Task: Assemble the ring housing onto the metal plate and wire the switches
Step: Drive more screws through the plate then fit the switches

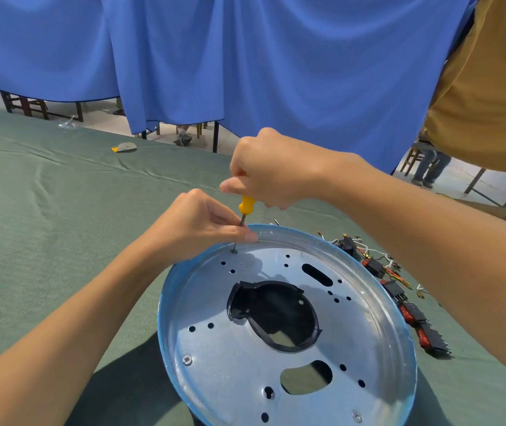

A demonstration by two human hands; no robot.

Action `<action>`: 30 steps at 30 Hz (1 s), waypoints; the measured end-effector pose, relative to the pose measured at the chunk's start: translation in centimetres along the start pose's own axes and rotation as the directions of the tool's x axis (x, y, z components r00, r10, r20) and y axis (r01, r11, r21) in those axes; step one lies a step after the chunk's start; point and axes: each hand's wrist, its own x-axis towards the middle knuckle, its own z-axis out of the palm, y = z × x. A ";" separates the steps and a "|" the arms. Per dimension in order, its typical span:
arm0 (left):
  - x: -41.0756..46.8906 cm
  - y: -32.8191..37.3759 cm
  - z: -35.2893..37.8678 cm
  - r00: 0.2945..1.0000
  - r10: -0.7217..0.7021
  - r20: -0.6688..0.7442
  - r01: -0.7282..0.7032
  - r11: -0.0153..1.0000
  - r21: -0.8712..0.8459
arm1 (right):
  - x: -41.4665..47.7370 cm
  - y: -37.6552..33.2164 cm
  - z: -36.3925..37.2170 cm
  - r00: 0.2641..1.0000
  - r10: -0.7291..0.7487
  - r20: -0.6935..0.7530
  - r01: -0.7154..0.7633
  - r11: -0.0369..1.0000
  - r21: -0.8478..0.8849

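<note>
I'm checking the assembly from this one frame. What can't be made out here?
- Screw under the screwdriver tip: too small in the head view, and the left hand crowds it.
- Screwdriver handle top: wrapped by the right hand.
- Switches: partly behind the right forearm; wiring too small to trace.
- Plate near edge: cut off by the frame bottom.
- Ring housing: mostly beneath the plate.
</note>
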 end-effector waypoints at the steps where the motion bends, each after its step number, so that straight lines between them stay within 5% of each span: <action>1: 0.1 -0.1 0.1 0.999 0.009 -0.035 -0.009 1.000 -0.003 | 0.0 0.0 0.0 1.000 -0.001 -0.012 0.001 1.000 -0.016; 4: 0.3 -0.2 -0.1 0.998 0.018 -0.056 -0.016 0.999 0.051 | -0.4 0.0 -0.6 0.998 -0.057 0.036 0.056 0.998 0.006; 8: 0.0 0.1 -0.6 0.990 0.013 0.142 -0.025 0.996 0.087 | -0.6 -0.2 -0.9 0.996 -0.079 0.037 0.075 0.992 0.098; 14: 0.3 0.0 0.0 0.990 0.049 -0.129 -0.027 0.986 0.163 | -0.2 -0.4 -0.3 1.000 -0.013 -0.006 0.013 0.999 0.037; 20: 0.1 0.1 -0.4 0.994 0.067 0.083 -0.080 0.984 0.159 | -0.5 -0.4 -0.7 0.998 -0.056 0.017 0.055 0.997 0.059; 25: 0.1 0.4 0.4 0.988 0.047 -0.144 -0.029 0.992 0.126 | 0.1 -0.2 0.3 0.999 0.052 -0.007 -0.052 0.999 0.004; 30: -0.1 0.6 -0.2 1.000 0.017 -0.026 -0.013 0.989 0.148 | -0.5 -0.3 -0.8 0.992 -0.010 0.128 -0.012 0.986 0.167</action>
